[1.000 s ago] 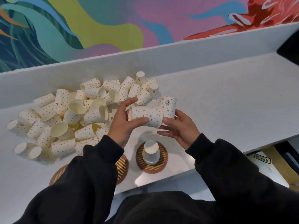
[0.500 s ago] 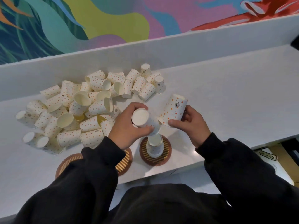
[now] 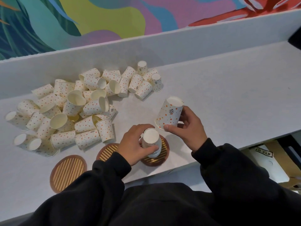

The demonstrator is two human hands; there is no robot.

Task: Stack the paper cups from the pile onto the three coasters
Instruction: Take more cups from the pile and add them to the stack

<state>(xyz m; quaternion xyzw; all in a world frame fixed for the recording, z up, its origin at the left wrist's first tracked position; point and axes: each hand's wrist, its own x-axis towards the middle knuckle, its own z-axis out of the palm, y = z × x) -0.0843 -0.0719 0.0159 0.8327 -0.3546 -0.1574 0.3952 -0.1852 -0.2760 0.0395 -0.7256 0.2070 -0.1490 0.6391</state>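
1. A grey surface [image 3: 228, 95] is seen backed by a low white wall [image 3: 179, 44] and a painted mural [image 3: 114, 15]; its near edge is cut off by black sleeves [image 3: 146, 201] filling the lower frame.
2. A pile of dotted paper cups [image 3: 78, 110] is spread over the surface's left half, most lying on their sides, some overlapped so that a count cannot be made.
3. An upturned cup [image 3: 170, 114] is held tilted above the surface by the right hand [image 3: 187, 130], pinched between thumb and fingers near its rim; the far-side fingers are hidden behind it.
4. The left hand [image 3: 135, 144] is closed around an upturned cup stack [image 3: 151, 144], thumb in front, fingers wrapped behind and out of sight; how many cups are nested cannot be told.
5. The stack is set on the right coaster [image 3: 164, 144], largely covered by hand and cups.
6. The middle coaster [image 3: 107, 152] is partly hidden by the left wrist; the left coaster [image 3: 68, 172] lies bare, its near rim clipped by a sleeve.
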